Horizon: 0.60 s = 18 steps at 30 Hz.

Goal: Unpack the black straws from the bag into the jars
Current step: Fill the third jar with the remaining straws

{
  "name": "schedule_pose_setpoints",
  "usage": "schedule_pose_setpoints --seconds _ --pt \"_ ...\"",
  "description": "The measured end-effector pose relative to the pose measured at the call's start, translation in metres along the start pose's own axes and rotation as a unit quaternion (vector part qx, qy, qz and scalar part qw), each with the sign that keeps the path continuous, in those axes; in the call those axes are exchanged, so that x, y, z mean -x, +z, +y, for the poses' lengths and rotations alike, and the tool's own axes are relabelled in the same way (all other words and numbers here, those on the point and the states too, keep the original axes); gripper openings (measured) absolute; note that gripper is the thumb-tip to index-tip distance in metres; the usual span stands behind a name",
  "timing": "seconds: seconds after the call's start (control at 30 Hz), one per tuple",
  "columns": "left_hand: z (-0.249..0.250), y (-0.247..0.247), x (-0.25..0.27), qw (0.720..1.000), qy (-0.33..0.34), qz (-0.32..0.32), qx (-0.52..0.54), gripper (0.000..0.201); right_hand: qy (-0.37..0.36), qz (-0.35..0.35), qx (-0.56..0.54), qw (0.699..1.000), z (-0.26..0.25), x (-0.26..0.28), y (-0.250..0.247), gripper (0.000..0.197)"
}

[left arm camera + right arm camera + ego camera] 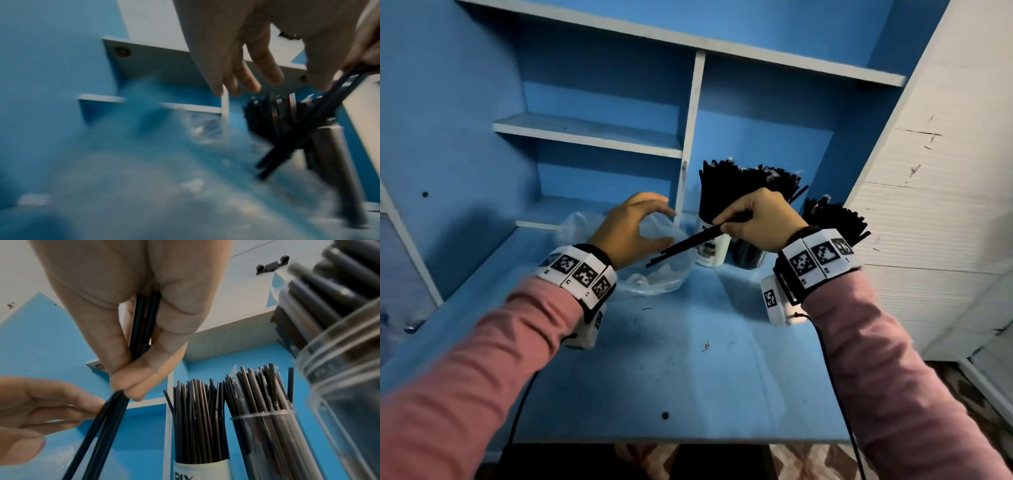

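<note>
A few black straws (pixel 688 241) pinched between thumb and curled fingers of the right hand (pixel 758 219), slanting down and left over the clear plastic bag (pixel 654 274), which lies crumpled on the blue desk (pixel 688 359). From the right wrist, the same straws (pixel 115 410) running through the fingers (pixel 131 382) and out below them. Left hand (pixel 631 229) just beside the lower ends of the straws, fingers loosely bent, gripping nothing, poised above the bag; whether its fingertips touch the straws cannot be told. Behind the right hand, a white jar (pixel 710 246) packed with upright black straws, and next to it a clear jar (pixel 748 255), likewise full. Further right, a third clear jar (pixel 339 386) with more straws, close to the right wrist camera and blurred. All three jars at the back of the desk, in front of the blue shelf unit (pixel 688 130). Left wrist view smeared; bag (pixel 205 129) and a straw-filled jar (pixel 273 116) only just made out. Pink sleeves (pixel 482 359) and marker-patterned wristbands (pixel 582 270) on both arms.
</note>
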State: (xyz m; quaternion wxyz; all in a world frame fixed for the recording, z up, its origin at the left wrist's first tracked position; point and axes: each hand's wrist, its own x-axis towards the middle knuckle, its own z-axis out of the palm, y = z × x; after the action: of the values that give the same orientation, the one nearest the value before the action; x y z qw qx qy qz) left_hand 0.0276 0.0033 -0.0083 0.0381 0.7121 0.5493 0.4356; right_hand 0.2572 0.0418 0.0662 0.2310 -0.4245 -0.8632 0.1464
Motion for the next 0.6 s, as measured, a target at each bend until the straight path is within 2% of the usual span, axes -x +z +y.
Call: schedule_pose_setpoints --seconds 0.03,0.1,0.17,0.23,0.27,0.33,0.4,0.5,0.6 --pt "0.01 0.005 -0.001 1.0 0.015 -0.015 0.01 0.044 -0.002 0.004 0.001 1.0 -0.002 0.002 -0.003 0.016" --pt "0.028 0.017 -0.004 0.997 0.003 -0.066 0.044 0.053 -0.008 0.014 0.0 1.0 -0.005 0.006 -0.008 0.016" --pt "0.039 0.033 -0.005 0.991 -0.024 -0.102 0.083 0.046 -0.024 0.02 0.001 1.0 -0.01 0.01 -0.014 0.017" --pt "0.047 0.051 -0.006 0.991 -0.035 -0.077 0.103 0.026 -0.045 0.028 -0.006 0.999 -0.015 0.015 -0.019 0.018" --pt "0.05 0.058 -0.006 0.992 -0.048 -0.057 0.106 0.029 -0.056 0.04 -0.008 0.998 -0.016 0.017 -0.022 0.019" --pt "0.061 0.068 -0.005 0.984 -0.095 -0.046 0.144 0.03 -0.075 0.084 -0.007 0.994 -0.018 0.022 -0.027 0.021" --pt "0.071 0.076 -0.005 0.967 -0.129 -0.065 0.209 0.037 -0.095 0.144 -0.015 0.985 -0.017 0.025 -0.03 0.025" --pt "0.081 0.089 -0.005 0.934 -0.146 -0.095 0.311 0.045 -0.161 0.214 -0.034 0.963 -0.014 0.027 -0.021 0.022" --pt "0.088 0.096 -0.004 0.926 -0.155 -0.137 0.315 0.043 -0.202 0.245 -0.035 0.948 -0.008 0.028 0.002 0.015"
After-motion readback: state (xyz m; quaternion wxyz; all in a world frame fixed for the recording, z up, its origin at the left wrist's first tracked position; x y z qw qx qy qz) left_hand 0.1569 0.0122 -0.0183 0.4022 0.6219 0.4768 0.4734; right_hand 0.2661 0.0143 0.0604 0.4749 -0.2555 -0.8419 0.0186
